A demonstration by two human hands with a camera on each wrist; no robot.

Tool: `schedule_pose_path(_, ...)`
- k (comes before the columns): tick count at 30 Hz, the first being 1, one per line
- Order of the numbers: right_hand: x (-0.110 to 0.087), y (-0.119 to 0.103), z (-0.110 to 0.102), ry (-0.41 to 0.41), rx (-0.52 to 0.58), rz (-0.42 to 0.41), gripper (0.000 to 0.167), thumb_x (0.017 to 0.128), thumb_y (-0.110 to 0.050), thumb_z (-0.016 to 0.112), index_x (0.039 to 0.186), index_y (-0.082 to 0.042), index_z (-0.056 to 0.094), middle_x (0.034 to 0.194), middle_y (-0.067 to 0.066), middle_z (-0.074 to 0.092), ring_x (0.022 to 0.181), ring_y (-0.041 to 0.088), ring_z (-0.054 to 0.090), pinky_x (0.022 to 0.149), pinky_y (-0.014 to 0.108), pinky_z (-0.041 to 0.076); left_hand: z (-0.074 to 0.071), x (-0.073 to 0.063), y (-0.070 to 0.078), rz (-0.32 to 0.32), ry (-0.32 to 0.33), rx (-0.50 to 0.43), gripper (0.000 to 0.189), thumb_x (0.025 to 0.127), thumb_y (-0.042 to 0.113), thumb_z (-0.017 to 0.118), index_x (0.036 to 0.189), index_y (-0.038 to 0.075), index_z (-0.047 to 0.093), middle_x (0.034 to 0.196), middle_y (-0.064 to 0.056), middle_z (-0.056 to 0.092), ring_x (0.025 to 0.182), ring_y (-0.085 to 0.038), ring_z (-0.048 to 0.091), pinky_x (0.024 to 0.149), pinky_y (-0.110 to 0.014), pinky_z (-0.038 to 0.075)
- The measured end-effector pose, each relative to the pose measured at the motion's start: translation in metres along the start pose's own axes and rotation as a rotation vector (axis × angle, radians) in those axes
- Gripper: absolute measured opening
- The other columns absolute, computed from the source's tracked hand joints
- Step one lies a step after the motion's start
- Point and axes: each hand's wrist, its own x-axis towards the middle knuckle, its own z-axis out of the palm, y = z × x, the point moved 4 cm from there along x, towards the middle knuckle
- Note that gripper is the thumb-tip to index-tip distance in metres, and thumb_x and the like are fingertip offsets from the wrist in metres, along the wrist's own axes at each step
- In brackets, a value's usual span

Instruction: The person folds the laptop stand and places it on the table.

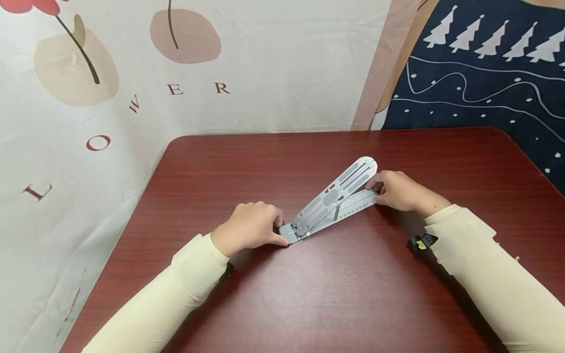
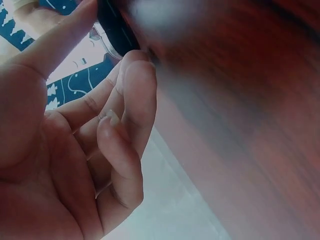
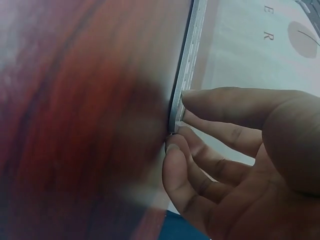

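A silver folding laptop stand (image 1: 330, 197) lies slantwise on the table, its slotted upper arm raised in a narrow V above the notched lower bar (image 1: 358, 202). A thin strut shows between the two. My left hand (image 1: 251, 225) pinches the hinged near-left end between thumb and fingers. In the left wrist view, the stand's dark underside (image 2: 116, 27) shows between the thumb and fingertips. My right hand (image 1: 399, 191) holds the far-right end of the lower bar. The right wrist view shows the bar's edge (image 3: 188, 65) running up from the thumb and fingertips.
The dark red wooden table (image 1: 335, 294) has rounded far corners. Behind it hangs a pale cloth (image 1: 287, 63) with printed letters and flowers. A navy cloth (image 1: 476, 88) with white trees hangs at the right. Each wrist wears a dark strap (image 1: 422, 242).
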Motion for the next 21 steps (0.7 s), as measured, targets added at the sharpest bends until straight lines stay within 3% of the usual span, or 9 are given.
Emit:
schedule_pose_path(7,-0.005,0.000,0.003,-0.019,0.023,-0.018,0.030,0.082,0.004,0.070,0.111,0.000,0.071,0.091,0.013,0.066,0.078,0.019,0.059,0.072,0.033,0.047,-0.003,0.001,-0.005,-0.007,0.010,-0.002,0.034,0.071,0.054,0.084,0.086,0.027,0.069,0.081,0.010,0.067,0.071,-0.014,0.061,0.064,-0.041,0.047)
schedule_pose_path(21,-0.019,0.001,0.007,-0.033,0.072,-0.019,0.027,0.082,-0.001,0.076,0.108,-0.001,0.068,0.092,0.012,0.065,0.079,0.018,0.060,0.073,0.035,0.049,-0.006,0.004,-0.014,-0.020,0.012,-0.020,0.031,0.077,0.048,0.082,0.095,0.025,0.070,0.070,0.016,0.062,0.071,-0.008,0.060,0.067,-0.041,0.048)
